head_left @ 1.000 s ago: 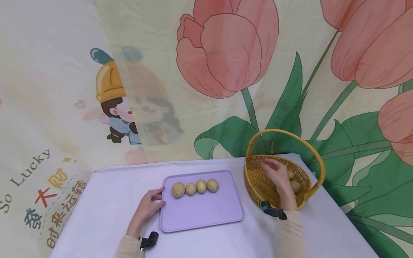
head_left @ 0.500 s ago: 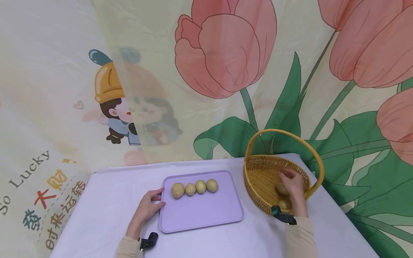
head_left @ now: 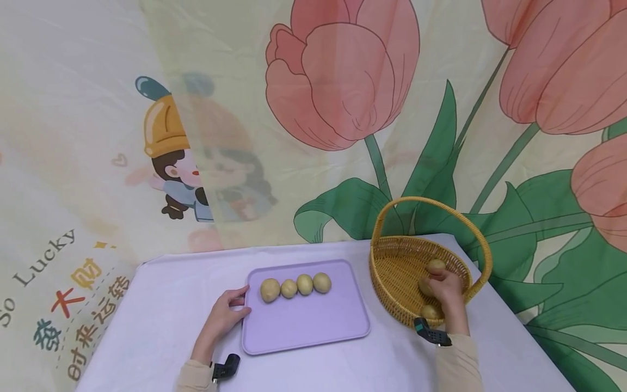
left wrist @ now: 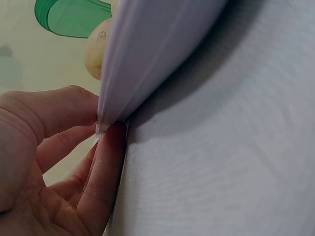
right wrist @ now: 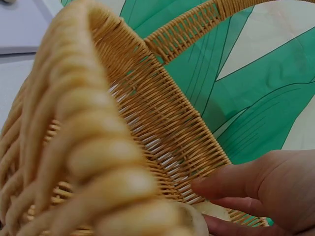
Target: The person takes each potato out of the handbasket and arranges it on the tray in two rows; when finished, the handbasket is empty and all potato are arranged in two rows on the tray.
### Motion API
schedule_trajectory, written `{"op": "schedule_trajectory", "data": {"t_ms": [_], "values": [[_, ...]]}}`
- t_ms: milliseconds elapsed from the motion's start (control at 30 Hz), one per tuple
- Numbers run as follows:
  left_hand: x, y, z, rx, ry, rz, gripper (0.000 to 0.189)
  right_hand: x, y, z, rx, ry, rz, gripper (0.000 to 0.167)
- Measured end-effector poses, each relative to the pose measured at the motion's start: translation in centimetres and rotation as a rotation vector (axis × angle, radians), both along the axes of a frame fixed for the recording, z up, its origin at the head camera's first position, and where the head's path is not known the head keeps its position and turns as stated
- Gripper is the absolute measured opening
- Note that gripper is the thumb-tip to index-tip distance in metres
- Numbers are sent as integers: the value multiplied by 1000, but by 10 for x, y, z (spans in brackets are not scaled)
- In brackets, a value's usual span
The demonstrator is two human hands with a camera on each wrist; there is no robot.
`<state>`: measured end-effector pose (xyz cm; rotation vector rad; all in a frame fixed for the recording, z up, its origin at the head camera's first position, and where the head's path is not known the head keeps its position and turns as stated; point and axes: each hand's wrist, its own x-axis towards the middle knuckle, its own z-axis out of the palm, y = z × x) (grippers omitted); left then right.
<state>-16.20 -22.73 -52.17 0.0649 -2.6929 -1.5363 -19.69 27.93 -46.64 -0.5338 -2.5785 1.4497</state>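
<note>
My left hand pinches the left rim of a lilac tray, thumb on top and fingers at its underside, as the left wrist view shows. Across the tray's upper part, several potatoes lie in a row. Inside a wicker basket on the right, my right hand has its fingers curled at a potato, mostly hidden between thumb and fingers in the right wrist view. Other potatoes, such as one near the basket's front wall, lie around that hand.
The basket's tall arched handle rises over its opening. A white cloth covers the table. Behind it hangs a backdrop printed with tulips. Each wrist wears a black camera.
My right hand has moved right and toward me inside the basket, and its fingers have curled in at a potato. The left hand and the tray potatoes have stayed put.
</note>
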Motion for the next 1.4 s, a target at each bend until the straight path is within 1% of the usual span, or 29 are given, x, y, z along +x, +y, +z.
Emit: {"op": "schedule_trajectory", "data": {"t_ms": [100,200,300,333,433,500,700,900,1100,1400], "values": [[1,0,-3,-1,37,1,55,0,0,-2,-6,-29,17,49],[1,1,-3,-4,63,2,54,0,0,-3,-16,-39,50,52],[1,1,-2,-3,39,7,55,0,-1,-4,-21,-46,67,52],[1,1,-1,5,19,10,56,-1,-1,-4,-17,-44,69,51],[0,0,0,-5,-17,15,57,-2,-1,-5,-13,-44,56,49],[-1,0,0,-16,-19,9,58,-3,-1,-6,-14,-41,45,48],[-1,0,-2,-14,-12,10,58,-2,-1,-8,-76,-24,39,48],[-1,0,0,-14,-12,3,57,-3,-3,-4,-159,-3,54,49],[-1,0,0,-17,-18,4,57,-2,-9,3,-206,14,62,50],[-2,0,0,-8,-11,1,58,10,-24,14,-249,11,88,50]]}}
